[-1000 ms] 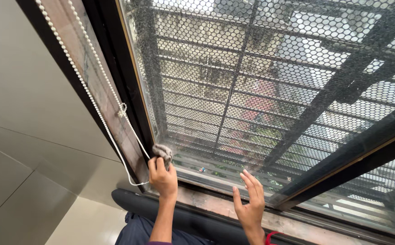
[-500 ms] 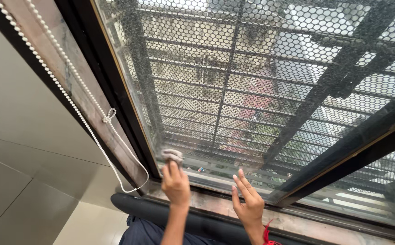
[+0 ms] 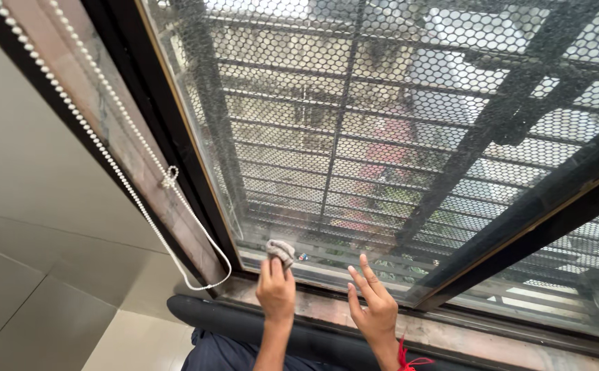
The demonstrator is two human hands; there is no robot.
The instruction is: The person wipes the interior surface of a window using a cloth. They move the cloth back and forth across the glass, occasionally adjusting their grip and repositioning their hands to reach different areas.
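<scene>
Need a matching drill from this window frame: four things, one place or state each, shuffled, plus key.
Things:
1. grey cloth
2. right hand
3. beaded cord
4. left hand

Place or state:
A. open, fingers spread, beside the glass
B. hangs in a loop along the left window frame
C. bunched against the bottom of the pane
D. closed around the cloth

Pairs: 1-C, 2-A, 3-B, 4-D

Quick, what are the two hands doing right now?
Left hand: closed on a small grey cloth, pressed to the window glass.
Right hand: open, fingers spread, holding nothing.
</scene>
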